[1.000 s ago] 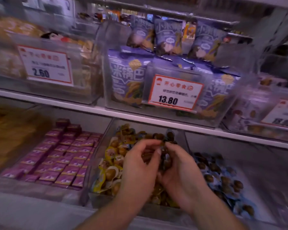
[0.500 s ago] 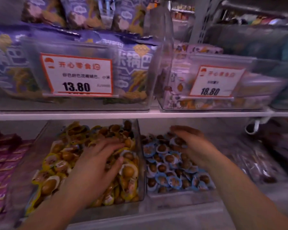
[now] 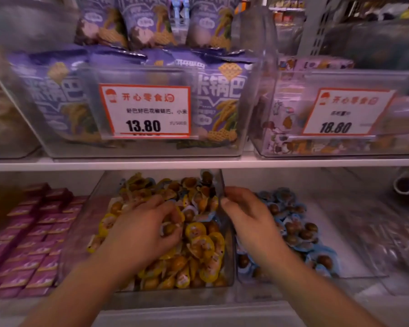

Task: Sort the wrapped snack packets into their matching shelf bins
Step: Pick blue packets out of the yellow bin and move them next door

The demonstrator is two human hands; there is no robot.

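Observation:
A clear bin (image 3: 80, 241) on the lower shelf holds several yellow-wrapped snack packets (image 3: 198, 241), with a few blue-edged ones mixed in. My left hand (image 3: 139, 234) is down in this pile, its fingers curled round a snack packet (image 3: 169, 228) with a brown ball inside. Right of it, a second clear bin (image 3: 340, 246) holds blue-wrapped snack packets (image 3: 300, 232). Above those, my right hand (image 3: 248, 218) hovers with loosely curled fingers close to the clear wall (image 3: 219, 182) between the two bins. Nothing shows in it.
Small pink boxes (image 3: 33, 232) fill the space to the left. The white upper shelf edge (image 3: 198, 164) runs just above the bins. It carries a bin of purple bags (image 3: 57, 97) tagged 13.80 and another bin (image 3: 281, 128) tagged 18.80.
My right hand went to the blue bin and has now come back left to the dividing wall. My left hand stayed in the yellow pile and curled round a packet.

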